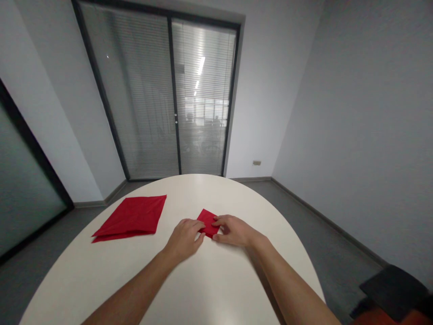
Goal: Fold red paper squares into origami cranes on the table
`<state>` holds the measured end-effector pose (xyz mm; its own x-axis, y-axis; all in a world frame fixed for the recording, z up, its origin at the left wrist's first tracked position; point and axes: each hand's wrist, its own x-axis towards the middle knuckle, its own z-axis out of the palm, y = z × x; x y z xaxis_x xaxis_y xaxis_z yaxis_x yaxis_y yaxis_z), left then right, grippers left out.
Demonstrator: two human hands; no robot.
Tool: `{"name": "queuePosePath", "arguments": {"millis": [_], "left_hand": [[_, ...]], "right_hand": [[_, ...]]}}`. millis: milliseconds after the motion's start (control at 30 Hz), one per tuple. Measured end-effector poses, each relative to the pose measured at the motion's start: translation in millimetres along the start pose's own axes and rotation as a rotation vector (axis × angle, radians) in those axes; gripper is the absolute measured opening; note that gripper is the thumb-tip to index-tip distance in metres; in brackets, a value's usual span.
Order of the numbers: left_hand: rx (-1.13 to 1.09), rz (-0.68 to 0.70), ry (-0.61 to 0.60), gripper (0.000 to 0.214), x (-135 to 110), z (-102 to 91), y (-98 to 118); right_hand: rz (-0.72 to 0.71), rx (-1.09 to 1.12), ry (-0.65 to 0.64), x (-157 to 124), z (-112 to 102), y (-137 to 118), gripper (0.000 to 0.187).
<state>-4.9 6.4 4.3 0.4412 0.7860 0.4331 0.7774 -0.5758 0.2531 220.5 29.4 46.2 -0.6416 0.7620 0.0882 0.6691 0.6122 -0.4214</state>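
A small folded red napkin (208, 221) lies on the white oval table (189, 280) in front of me. My left hand (184, 238) rests on its left side, fingers curled and pressing down on the cloth. From the right, my right hand (233, 230) pinches the napkin's edge between thumb and fingers. Both hands cover the napkin's near part. A stack of larger flat red napkins (131, 216) lies to the left, well apart from my hands.
The table's far rounded edge is just beyond the napkin. Behind it stand glass sliding doors with blinds (169, 99). Grey floor surrounds the table. A dark chair (394, 289) shows at the lower right.
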Motion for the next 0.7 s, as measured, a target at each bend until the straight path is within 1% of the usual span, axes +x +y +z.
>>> {"name": "queuePosePath", "arguments": {"millis": [133, 267, 400, 467, 600, 700], "left_hand": [[0.001, -0.022, -0.012, 0.018, -0.8, -0.8, 0.0], [-0.002, -0.043, -0.023, 0.018, -0.7, -0.8, 0.1], [0.018, -0.079, -0.036, 0.017, 0.8, -0.1, -1.8], [0.031, -0.085, -0.041, 0.016, 1.4, -0.6, -2.9], [0.059, -0.104, -0.035, 0.018, 2.0, -3.4, -3.4], [0.057, -0.111, -0.039, 0.019, 2.3, -4.5, -2.2]], "right_hand": [[-0.029, 0.026, 0.031, 0.2, 0.1, 2.5, 0.023], [-0.006, 0.002, 0.087, 0.8, 1.0, 3.7, 0.026], [0.019, -0.017, 0.116, 0.6, 1.1, 1.2, 0.029], [0.02, -0.02, 0.118, 0.5, 1.2, -0.7, 0.029], [0.007, -0.009, 0.089, 1.3, 1.5, -2.9, 0.022], [-0.016, -0.013, 0.088, 2.2, 2.0, -1.9, 0.026]]}}
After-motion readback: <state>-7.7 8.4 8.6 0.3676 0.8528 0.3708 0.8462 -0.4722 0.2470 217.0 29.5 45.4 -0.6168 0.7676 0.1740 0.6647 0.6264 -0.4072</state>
